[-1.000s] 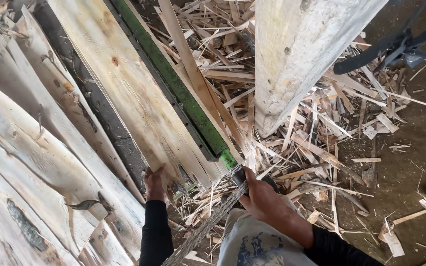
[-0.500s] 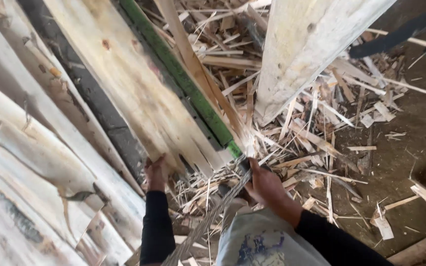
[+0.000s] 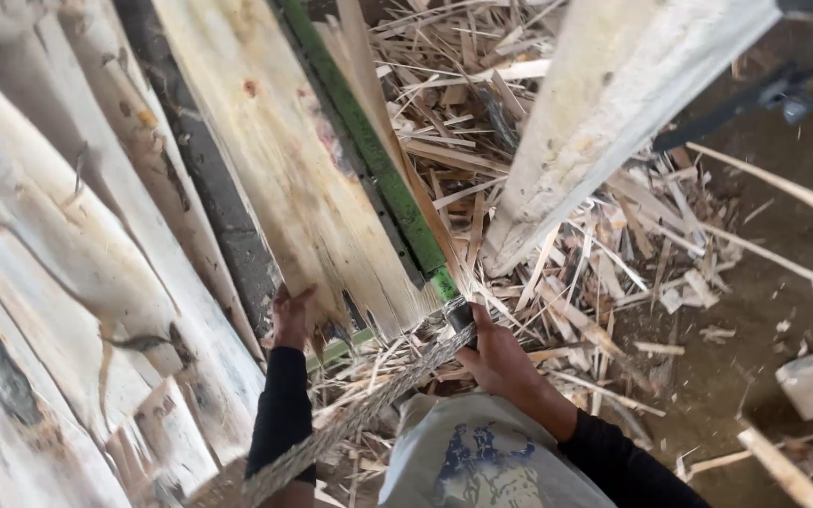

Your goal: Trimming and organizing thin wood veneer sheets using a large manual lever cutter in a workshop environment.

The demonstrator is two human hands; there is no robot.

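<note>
Gripping the pale, knotted plank (image 3: 303, 188) at its splintered lower end, the left hand (image 3: 290, 318) is curling its fingers around it. The right hand (image 3: 499, 362) is closing around a grey ridged bar (image 3: 369, 409).

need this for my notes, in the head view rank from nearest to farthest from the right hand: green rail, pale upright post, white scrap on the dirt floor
From the right hand:
1. Green rail, its lower end just above the hand.
2. Pale upright post, up and to the right.
3. White scrap, far right on the floor.

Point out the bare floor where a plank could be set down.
Bare dirt floor lies right of the scrap pile, beyond the right hand. Crowded: the scraps under the pale beam, and the leaning planks at the left hand.
</note>
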